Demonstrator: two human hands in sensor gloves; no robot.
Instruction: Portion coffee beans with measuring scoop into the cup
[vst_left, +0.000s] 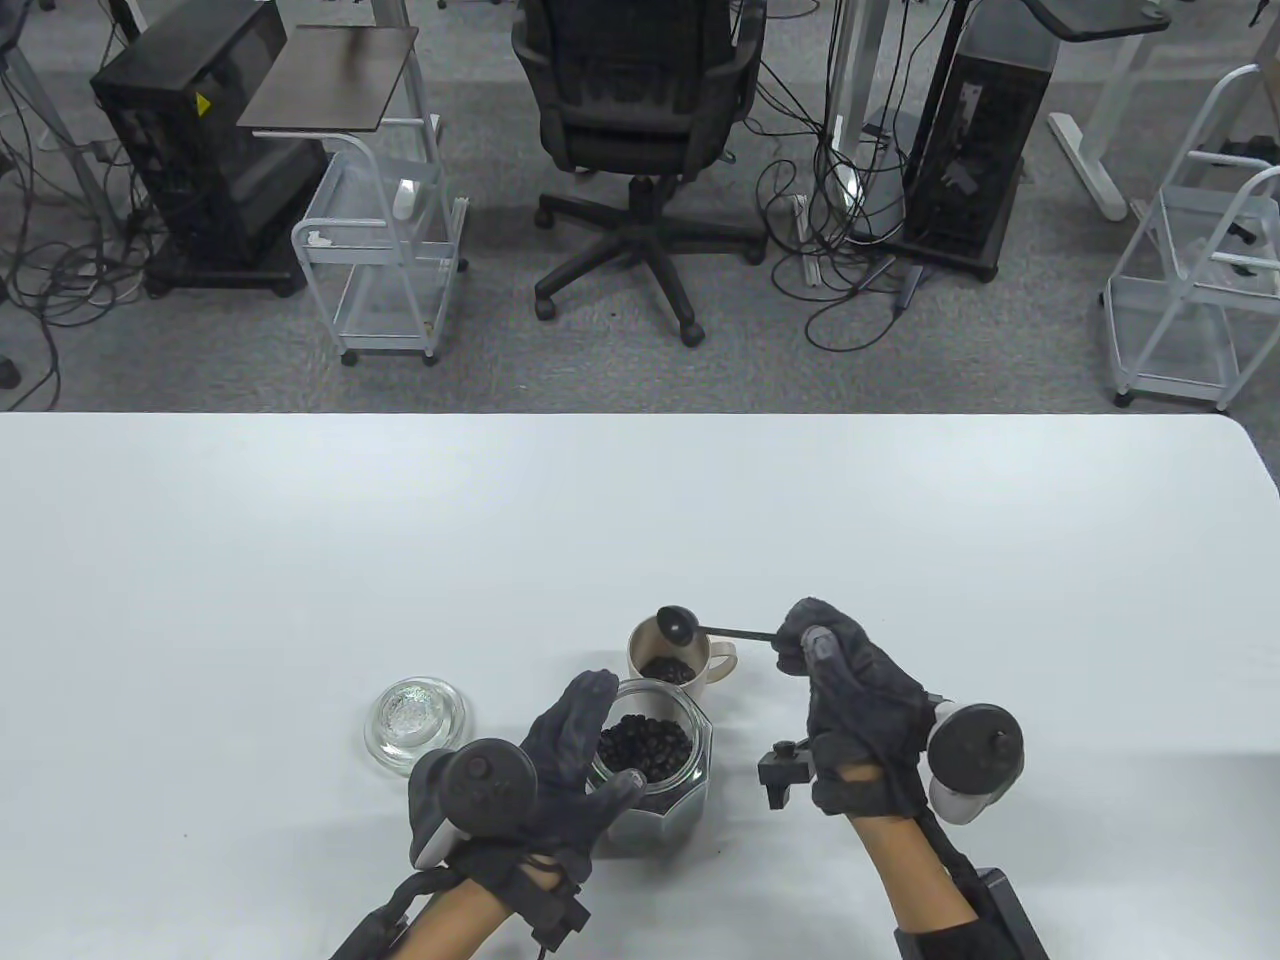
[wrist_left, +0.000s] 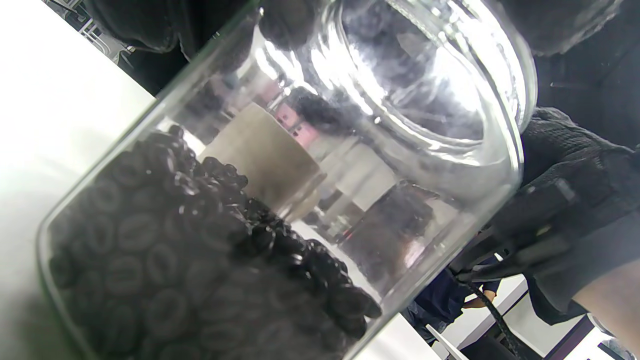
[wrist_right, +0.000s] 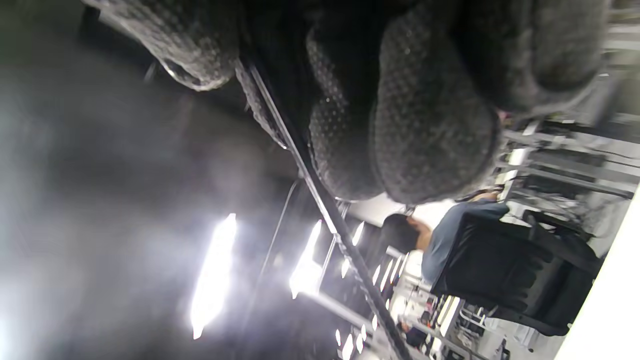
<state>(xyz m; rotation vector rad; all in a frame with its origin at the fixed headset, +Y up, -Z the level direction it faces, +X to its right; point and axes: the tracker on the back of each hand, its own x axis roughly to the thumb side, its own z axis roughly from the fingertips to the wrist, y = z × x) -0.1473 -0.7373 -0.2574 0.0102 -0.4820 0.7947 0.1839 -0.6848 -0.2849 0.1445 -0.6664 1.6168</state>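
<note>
An open glass jar (vst_left: 655, 765) of coffee beans (vst_left: 643, 749) stands near the table's front, and my left hand (vst_left: 570, 775) grips it from the left side. Close up in the left wrist view the jar (wrist_left: 280, 200) shows beans (wrist_left: 175, 250) heaped in its lower part. Just behind it is a beige cup (vst_left: 670, 662) with beans in its bottom. My right hand (vst_left: 835, 660) pinches the handle end of a black measuring scoop (vst_left: 700, 627), whose bowl is tipped on its side over the cup's mouth. The right wrist view shows only curled gloved fingers (wrist_right: 425, 125) and a blurred room.
The jar's glass lid (vst_left: 415, 722) lies on the table to the left of the jar. An office chair (vst_left: 640, 120) and wire carts (vst_left: 385, 250) stand on the floor beyond the table's far edge. The white table (vst_left: 400, 540) stretches behind the cup.
</note>
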